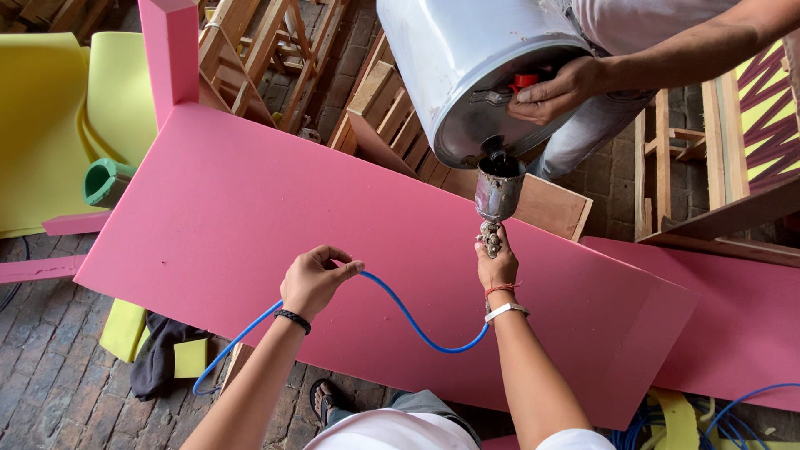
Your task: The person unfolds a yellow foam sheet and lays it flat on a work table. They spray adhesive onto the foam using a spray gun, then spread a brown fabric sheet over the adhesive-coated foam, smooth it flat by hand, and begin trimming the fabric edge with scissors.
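Observation:
My right hand (pixel 497 265) grips a metal spray gun (pixel 497 196) and holds it upright with its cup open at the top. My left hand (pixel 315 279) pinches the blue air hose (pixel 408 315), which loops down from the gun across a big pink foam sheet (pixel 250 217). Another person's hand (pixel 557 88) tips a large white metal can (pixel 467 67) so its black spout sits over the gun's cup.
Wooden frames (pixel 250 42) stand behind the pink sheet. Yellow foam (pixel 50 117) and a green roll (pixel 107 181) lie at the left. More pink foam (pixel 742 317) lies at the right on the brick floor (pixel 50 367). Blue hose coils (pixel 733 417) sit bottom right.

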A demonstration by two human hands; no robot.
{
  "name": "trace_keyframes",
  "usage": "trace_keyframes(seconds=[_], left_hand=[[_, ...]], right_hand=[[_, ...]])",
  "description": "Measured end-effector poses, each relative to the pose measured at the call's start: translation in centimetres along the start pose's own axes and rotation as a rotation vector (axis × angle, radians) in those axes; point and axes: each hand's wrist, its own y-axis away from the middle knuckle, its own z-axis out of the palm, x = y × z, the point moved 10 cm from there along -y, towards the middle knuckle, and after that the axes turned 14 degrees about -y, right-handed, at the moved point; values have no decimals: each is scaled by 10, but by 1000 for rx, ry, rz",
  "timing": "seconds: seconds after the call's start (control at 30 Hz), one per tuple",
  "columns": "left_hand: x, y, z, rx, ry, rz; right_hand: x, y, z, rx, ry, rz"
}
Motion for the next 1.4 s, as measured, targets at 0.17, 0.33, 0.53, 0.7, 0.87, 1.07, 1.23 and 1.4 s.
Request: trace_keyframes(seconds=[0.17,0.33,0.53,0.7,0.87,1.07,1.23,1.4], left_hand=[[2,1,1,-10,0,1],[-3,5,0,-19,-5,-13],[-5,7,-3,-5,-18,-16],[-6,6,-2,-9,-27,-21],[-7,6,-2,-14,-38,-25],[-8,8,-1,1,-16,-16],[-12,8,4,-23,-52,-32],[-15,7,3,-6,-42,-21]], right_hand=[[0,-3,0,-7,-4,-9],[-4,-2,2,-14,-9,-30],[-2,-3,4,-5,-1,-35],[4,-6,3,18,70,-32],[11,-6,4,14,38,11],[6,-4,3,22,10,-31],[7,-4,3,19,1,-28],[12,-5,5,25,-23,-11]])
